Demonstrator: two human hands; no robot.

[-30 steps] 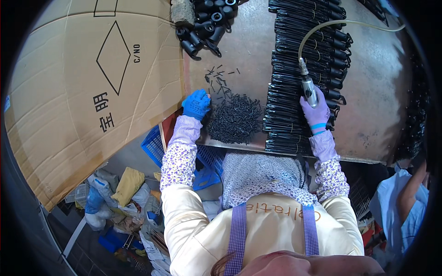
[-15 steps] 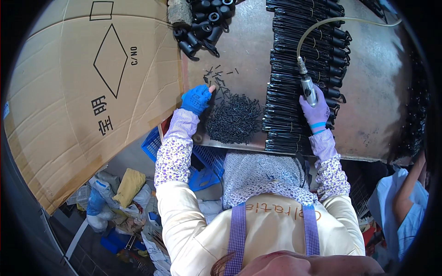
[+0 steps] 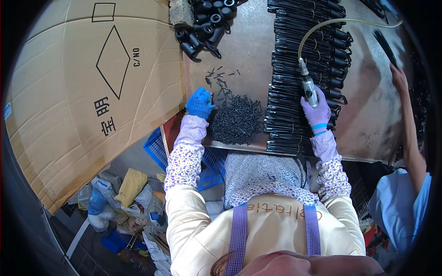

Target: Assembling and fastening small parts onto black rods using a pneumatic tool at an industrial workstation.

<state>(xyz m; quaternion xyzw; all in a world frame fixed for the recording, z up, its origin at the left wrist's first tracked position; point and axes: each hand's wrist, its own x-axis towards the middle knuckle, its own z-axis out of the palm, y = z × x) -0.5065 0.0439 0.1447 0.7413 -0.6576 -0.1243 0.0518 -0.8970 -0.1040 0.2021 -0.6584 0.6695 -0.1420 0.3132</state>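
Observation:
My left hand (image 3: 200, 102), in a blue glove with a bare fingertip showing, is curled beside a heap of small black screw-like pins (image 3: 237, 119). Whatever its fingers hold, if anything, is too small or hidden to make out. Loose pins (image 3: 223, 84) lie scattered just past it. In a lavender glove, my right hand (image 3: 316, 112) grips a silver air tool (image 3: 310, 93) whose clear hose (image 3: 317, 30) arches up and off to the right. Beneath this hand spreads a long row of slim black rod bundles (image 3: 287, 108) with thicker black ends pointing right.
Black cylindrical handle-like parts (image 3: 202, 32) are piled at the far left of the metal table (image 3: 368, 101), beside a rough block (image 3: 181, 14). A large cardboard box (image 3: 69, 115) stands left. At right, a co-worker's hand (image 3: 399, 78) holds a thin black bundle (image 3: 385, 47). A blue crate (image 3: 156, 148) sits below.
My left hand has shifted slightly right and nearer, its fingers now tucked in. My right hand stays on the tool. A co-worker's arm has reached over the table's right side with a black bundle.

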